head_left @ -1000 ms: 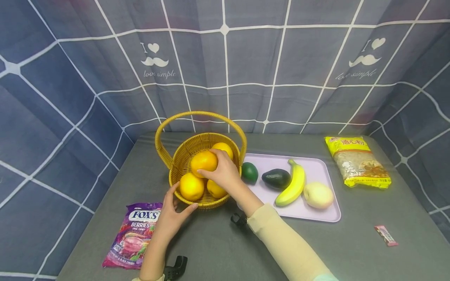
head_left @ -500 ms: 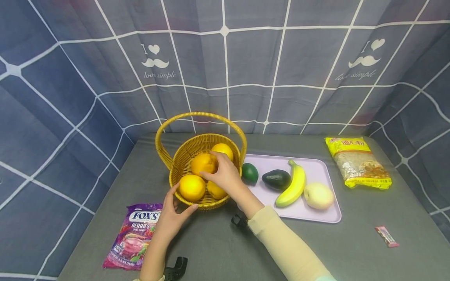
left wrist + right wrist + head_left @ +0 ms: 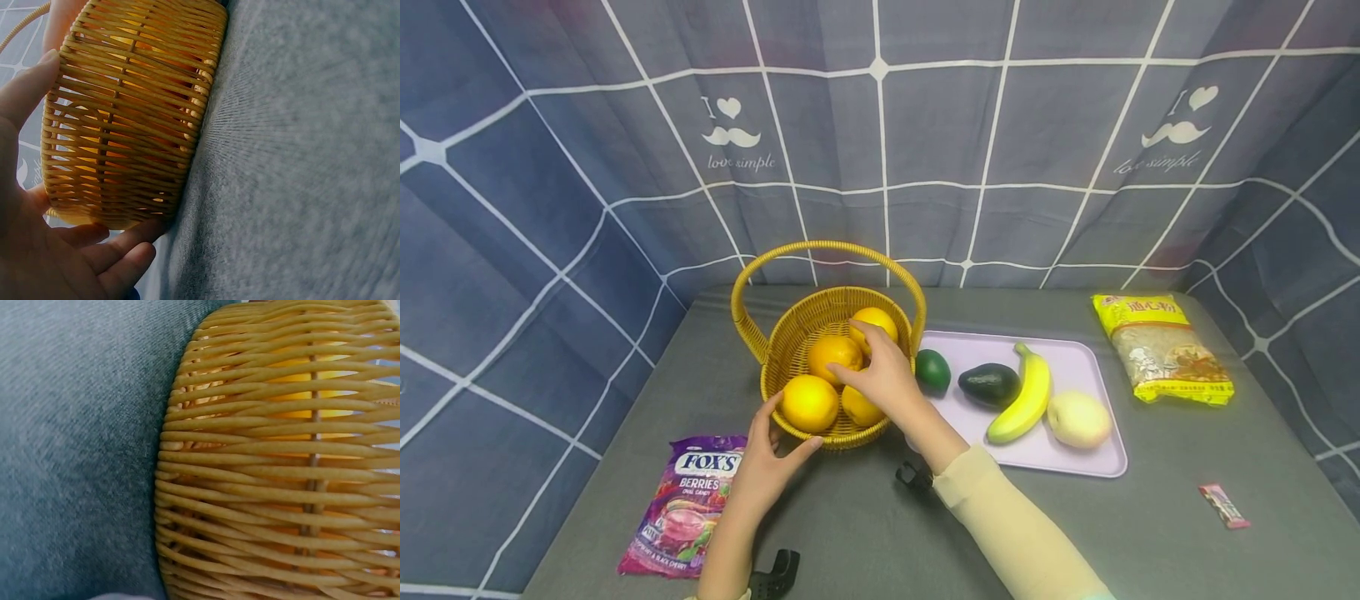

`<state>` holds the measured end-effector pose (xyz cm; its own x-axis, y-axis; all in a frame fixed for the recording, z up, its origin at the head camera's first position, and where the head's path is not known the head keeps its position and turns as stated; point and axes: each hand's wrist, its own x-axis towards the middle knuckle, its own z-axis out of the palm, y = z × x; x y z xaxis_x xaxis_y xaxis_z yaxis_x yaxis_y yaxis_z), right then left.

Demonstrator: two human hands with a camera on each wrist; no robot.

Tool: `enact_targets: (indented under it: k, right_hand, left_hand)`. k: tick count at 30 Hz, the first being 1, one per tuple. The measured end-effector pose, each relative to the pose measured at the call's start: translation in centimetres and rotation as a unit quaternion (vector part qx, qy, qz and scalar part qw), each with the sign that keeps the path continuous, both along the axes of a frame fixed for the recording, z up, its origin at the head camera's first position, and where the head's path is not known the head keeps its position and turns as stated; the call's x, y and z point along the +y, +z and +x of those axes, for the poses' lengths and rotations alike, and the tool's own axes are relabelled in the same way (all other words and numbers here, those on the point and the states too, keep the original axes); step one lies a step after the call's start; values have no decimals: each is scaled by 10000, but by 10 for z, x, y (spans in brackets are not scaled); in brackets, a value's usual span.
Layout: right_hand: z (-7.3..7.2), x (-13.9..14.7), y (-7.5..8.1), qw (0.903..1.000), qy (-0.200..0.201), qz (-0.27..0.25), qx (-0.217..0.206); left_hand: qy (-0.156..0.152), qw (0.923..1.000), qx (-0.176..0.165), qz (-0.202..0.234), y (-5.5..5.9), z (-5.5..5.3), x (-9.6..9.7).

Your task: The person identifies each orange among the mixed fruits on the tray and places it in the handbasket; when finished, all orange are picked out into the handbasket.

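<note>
In the head view, a yellow wicker basket (image 3: 786,342) with a tall hoop handle holds several oranges. My left hand (image 3: 763,462) grips the basket at its front left; in the left wrist view its thumb lies at the rim and its fingers reach round the woven side (image 3: 131,125). My right hand (image 3: 883,375) is inside the basket, thumb and fingers spread apart above the middle orange (image 3: 829,354). Its fingertips are close to the back orange (image 3: 874,321); contact is hard to tell. The right wrist view shows mostly the basket's wall (image 3: 269,462).
Right of the basket, a pale purple tray (image 3: 1105,454) bears a green fruit (image 3: 932,372), an avocado (image 3: 988,384), a banana (image 3: 1030,396) and a peach (image 3: 1078,419). A purple candy bag (image 3: 681,508) lies left, a yellow food packet (image 3: 1165,348) far right, and a small pink wrapped candy (image 3: 1225,506) near it.
My right hand has lowered an orange into the middle of the basket and let go of it, its fingers spreading and drawing back slightly right. The left hand stays at the basket.
</note>
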<state>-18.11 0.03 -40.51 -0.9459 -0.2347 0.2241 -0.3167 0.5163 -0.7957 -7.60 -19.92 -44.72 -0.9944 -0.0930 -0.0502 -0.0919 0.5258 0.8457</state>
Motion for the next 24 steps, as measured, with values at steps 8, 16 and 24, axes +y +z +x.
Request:
enact_targets:
  k: [8,16,24]
  right_hand:
    - [11,11,9,9995,-173,-274,4]
    - [30,29,25,9943,-147,-1018,268]
    - [53,61,40,9906,-201,-1175,670]
  left_hand:
    - [29,9999,22,-140,0,0,-1]
    - [89,9998,-27,-161,0,0,0]
    - [11,10000,-2,-49,3,-1,-3]
